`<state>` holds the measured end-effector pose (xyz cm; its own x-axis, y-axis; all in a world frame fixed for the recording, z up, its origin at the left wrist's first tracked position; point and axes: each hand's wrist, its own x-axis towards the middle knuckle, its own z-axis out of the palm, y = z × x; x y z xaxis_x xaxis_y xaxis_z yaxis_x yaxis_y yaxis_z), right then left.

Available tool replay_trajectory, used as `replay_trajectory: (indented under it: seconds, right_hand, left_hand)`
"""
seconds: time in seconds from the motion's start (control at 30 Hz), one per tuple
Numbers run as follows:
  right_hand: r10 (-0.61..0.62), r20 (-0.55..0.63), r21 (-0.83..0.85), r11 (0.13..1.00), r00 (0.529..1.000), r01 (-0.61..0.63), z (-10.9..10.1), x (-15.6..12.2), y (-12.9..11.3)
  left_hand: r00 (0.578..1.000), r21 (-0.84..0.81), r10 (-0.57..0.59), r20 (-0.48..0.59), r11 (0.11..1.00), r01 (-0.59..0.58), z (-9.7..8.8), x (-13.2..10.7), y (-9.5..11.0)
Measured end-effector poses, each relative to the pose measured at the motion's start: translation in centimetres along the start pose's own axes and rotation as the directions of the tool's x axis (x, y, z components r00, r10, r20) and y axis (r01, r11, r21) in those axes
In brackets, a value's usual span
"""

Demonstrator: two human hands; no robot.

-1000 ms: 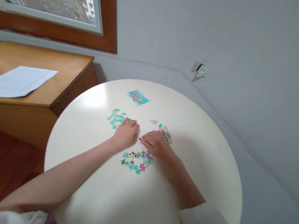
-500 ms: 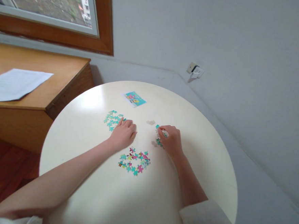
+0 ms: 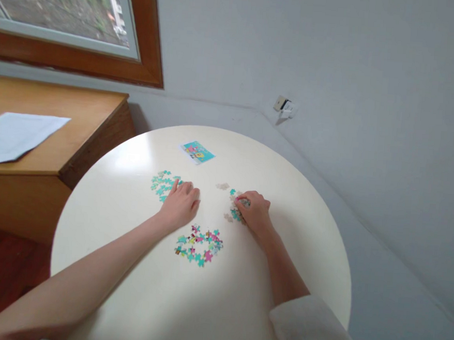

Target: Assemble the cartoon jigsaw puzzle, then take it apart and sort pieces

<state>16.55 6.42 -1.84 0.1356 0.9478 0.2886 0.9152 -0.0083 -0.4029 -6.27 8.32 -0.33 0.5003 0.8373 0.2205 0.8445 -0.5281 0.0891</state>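
Observation:
My left hand (image 3: 182, 200) rests palm down on the table beside a cluster of teal puzzle pieces (image 3: 164, 185). Its fingers are loosely bent and somewhat apart; nothing shows in them, though their tips are partly hidden. My right hand (image 3: 255, 212) pinches a small puzzle piece (image 3: 238, 198) with some pink on it between thumb and fingers. Under and beside that hand lies a pile of mixed pieces (image 3: 235, 213), teal ones and grey backs, partly covered by the hand. Nearer to me, a loose ring of pink, teal and yellow pieces (image 3: 208, 256) lies between my forearms.
A picture card (image 3: 198, 152) lies toward the far side of the round white table (image 3: 148, 299). A few grey-backed pieces (image 3: 222, 186) sit between my hands. At the left stands a wooden cabinet (image 3: 95, 109) with white paper (image 3: 23, 132). A wall socket (image 3: 284, 105) is beyond the table.
The whole view has shifted slightly. My right hand's pinched piece now shows a pink edge at the fingertips. My left hand has stayed by the teal pieces.

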Motion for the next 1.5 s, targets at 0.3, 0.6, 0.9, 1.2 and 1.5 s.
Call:
replay_trajectory:
  seconds: [0.3, 0.6, 0.9, 1.2, 1.5]
  right_hand:
    - [0.04, 0.077, -0.018, 0.999, 0.996, -0.039, -0.4, 0.0, -0.6]
    - [0.048, 0.059, 0.095, 0.994, 0.997, -0.053, 0.0, -0.1, -0.2]
    - [-0.066, 0.017, 0.361, 0.931, 0.998, 0.055, -0.5, 0.0, -1.6]
    - [-0.354, 0.217, 0.407, 0.88, 0.91, 0.245, 0.8, -1.3, -4.7]
    - [-0.464, 0.273, 0.336, 0.867, 0.843, 0.368, 0.6, -1.8, -5.3]
  left_hand:
    - [1.0, -0.019, 0.011, -0.02, 1.0, -0.012, 0.3, 0.0, -0.3]
    - [0.998, -0.016, 0.016, -0.054, 1.0, -0.017, 0.8, 0.0, -0.6]
    - [0.999, -0.028, 0.021, -0.042, 0.999, -0.022, 0.5, 0.0, -0.4]
    - [1.0, -0.003, 0.014, -0.006, 1.0, -0.014, 0.0, 0.0, -0.1]
    - [0.999, 0.015, 0.024, -0.026, 1.0, -0.024, 0.2, 0.0, -0.2]
